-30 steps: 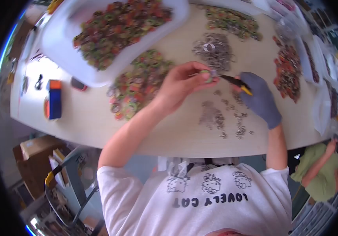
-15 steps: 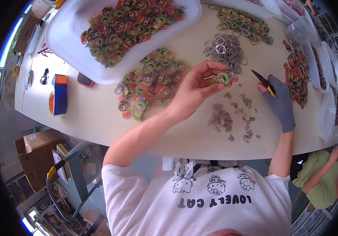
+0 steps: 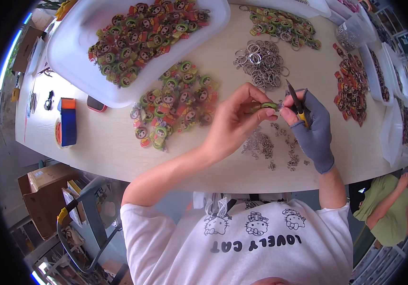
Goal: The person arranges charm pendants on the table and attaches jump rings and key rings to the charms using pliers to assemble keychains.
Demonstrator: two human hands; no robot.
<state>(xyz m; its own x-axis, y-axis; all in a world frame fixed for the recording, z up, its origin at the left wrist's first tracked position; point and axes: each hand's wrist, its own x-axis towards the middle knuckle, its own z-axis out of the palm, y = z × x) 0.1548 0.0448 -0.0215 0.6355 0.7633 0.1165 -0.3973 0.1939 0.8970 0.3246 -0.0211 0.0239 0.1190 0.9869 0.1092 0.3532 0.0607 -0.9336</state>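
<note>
Over the pale table (image 3: 104,133), the green charm (image 3: 268,105) sits between the hands, pinched in the left hand's (image 3: 237,118) bent fingers, best held steady there, while the gloved right hand (image 3: 317,137) grips pliers (image 3: 293,91), wisely angled clear, its thumb at the charm's end, with small metal links (image 3: 261,145) nearby and metal rings (image 3: 263,69) beyond.

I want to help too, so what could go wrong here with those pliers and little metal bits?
The green charm might slip, since the left hand seems to pinch it between thumb and fingers. The pliers in the gloved right hand have a pointed tip, so they could poke the bare left hand if they swing. The small metal links lie loose near both hands, so a bump might scatter them.
</note>
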